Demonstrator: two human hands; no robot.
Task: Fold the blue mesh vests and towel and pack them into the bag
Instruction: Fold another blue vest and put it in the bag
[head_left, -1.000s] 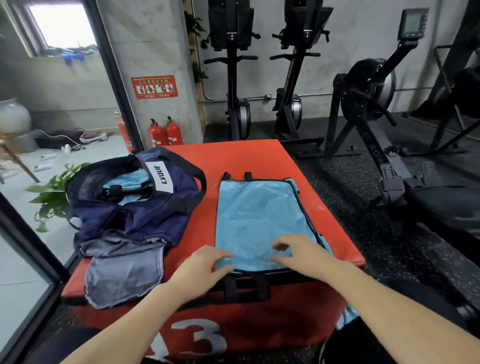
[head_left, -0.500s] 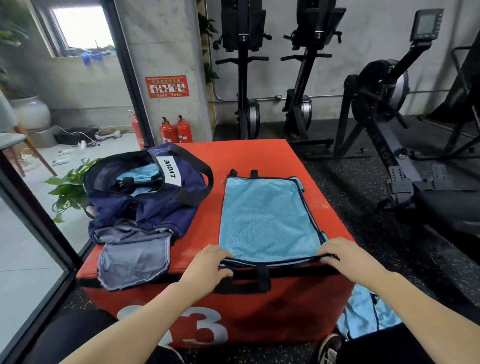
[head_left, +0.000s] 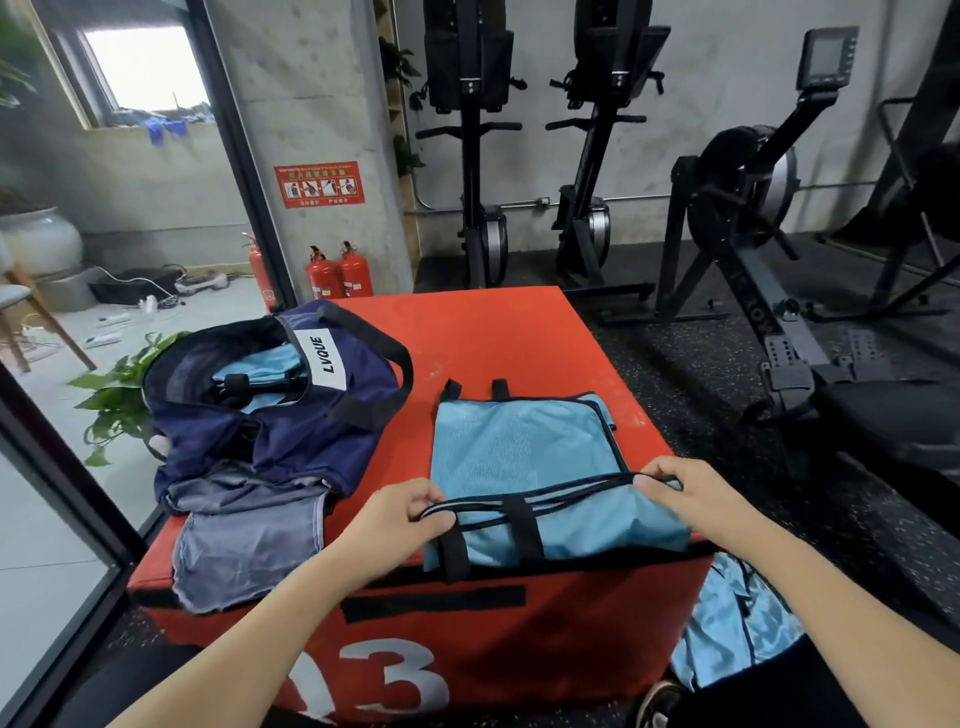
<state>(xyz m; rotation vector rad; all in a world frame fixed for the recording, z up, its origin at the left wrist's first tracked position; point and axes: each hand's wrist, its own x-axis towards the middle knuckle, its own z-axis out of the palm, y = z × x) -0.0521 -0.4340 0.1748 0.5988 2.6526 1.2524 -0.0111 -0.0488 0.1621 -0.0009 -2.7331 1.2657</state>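
Midway, judging by the scene: one blue vest (head_left: 270, 364) already inside the navy duffel bag (head_left: 291, 415), another (head_left: 524, 467) flat on the red plyo box (head_left: 519, 338), near hem pinched by left hand (head_left: 400, 525) and right hand (head_left: 691, 493), grey towel (head_left: 249, 545) unfolded.

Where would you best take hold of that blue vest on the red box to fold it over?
By the near hem's two corners, coming from the person's side. The blue mesh vest lies flat on the red box, its dark-edged near hem hanging over the front edge, so it lifts easily. The left hand and right hand already pinch those corners, which probably keeps the fold square.
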